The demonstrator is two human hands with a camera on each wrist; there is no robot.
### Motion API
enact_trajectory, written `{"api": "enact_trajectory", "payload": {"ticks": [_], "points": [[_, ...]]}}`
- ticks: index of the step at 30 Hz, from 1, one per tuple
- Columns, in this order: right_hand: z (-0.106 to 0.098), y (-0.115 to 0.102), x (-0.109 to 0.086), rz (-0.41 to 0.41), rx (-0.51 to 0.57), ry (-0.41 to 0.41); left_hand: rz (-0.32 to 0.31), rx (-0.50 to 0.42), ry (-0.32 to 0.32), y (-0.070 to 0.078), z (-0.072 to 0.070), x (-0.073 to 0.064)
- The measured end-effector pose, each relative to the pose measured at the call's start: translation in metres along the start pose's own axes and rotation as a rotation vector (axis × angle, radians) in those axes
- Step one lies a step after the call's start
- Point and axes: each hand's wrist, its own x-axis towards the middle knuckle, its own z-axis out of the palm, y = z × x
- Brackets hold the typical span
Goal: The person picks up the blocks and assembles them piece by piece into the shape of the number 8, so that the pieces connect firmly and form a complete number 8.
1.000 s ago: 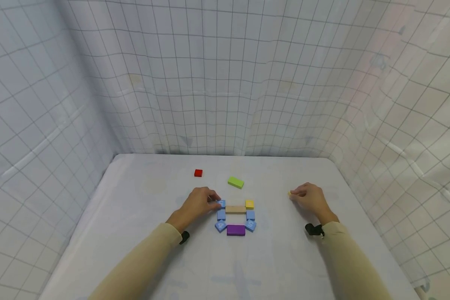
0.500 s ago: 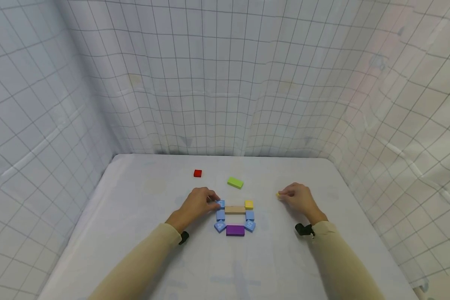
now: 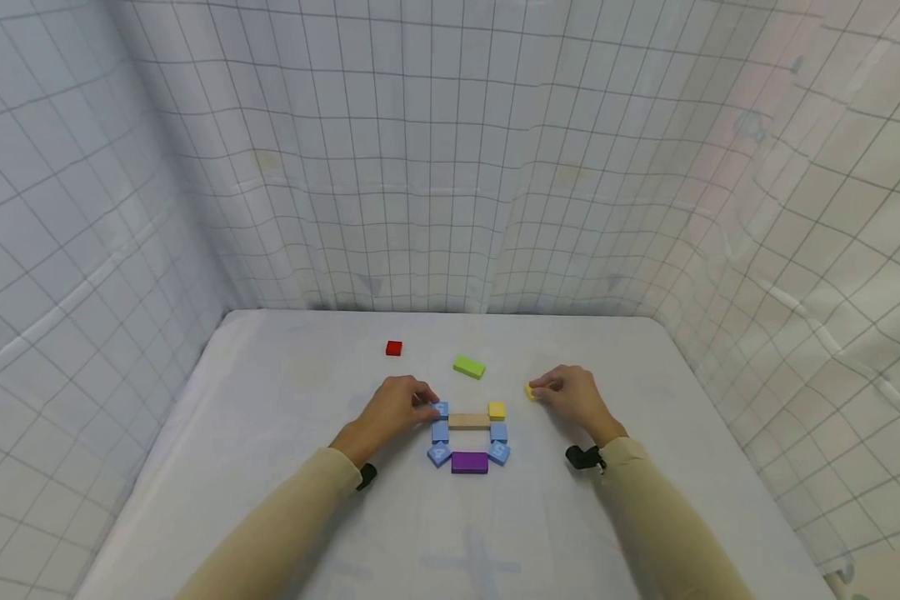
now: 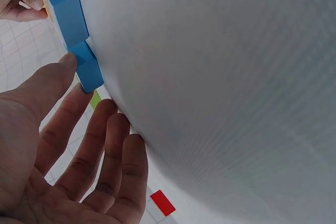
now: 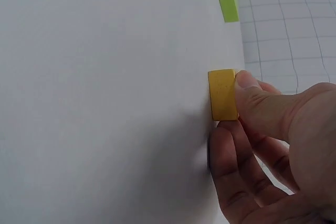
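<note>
My left hand (image 3: 392, 414) pinches a small blue block (image 4: 89, 71) between thumb and index finger, at the far left corner of a ring of blocks. Its other fingers spread beside the block. To the right of the ring, my right hand (image 3: 576, 402) holds a yellow block (image 5: 223, 96) by thumb and fingers, close to the tabletop. The ring has more blue blocks (image 3: 440, 432), a tan wooden bar (image 3: 468, 422) across the far side, and a purple block (image 3: 469, 462) at the near side. Another yellow block (image 3: 497, 410) sits at its far right corner.
A lime green block (image 3: 468, 367) lies behind the ring, and a red block (image 3: 393, 348) sits farther left. A white cloth covers the table (image 3: 300, 533). Grid-patterned curtains (image 3: 450, 167) enclose the back and both sides.
My right hand has slid leftward with the yellow block, coming nearer the ring's far right corner. The left hand has stayed at its blue block.
</note>
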Motion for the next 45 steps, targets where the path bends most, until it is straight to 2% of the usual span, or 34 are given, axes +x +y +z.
{"api": "enact_trajectory", "payload": {"ticks": [4,21,32,45], "points": [[0.006,-0.009,0.005,0.021,0.018,-0.018,-0.002,0.003,0.0,0.0,-0.001,-0.001],[0.026,-0.041,0.017,-0.028,0.035,-0.091,-0.009,0.005,-0.005,-0.002,0.0,-0.001],[0.033,-0.041,0.02,-0.017,0.086,-0.131,-0.01,0.006,-0.014,-0.001,0.0,0.0],[0.033,-0.042,0.019,-0.026,0.124,-0.156,0.002,0.002,-0.006,-0.002,0.002,0.002]]}}
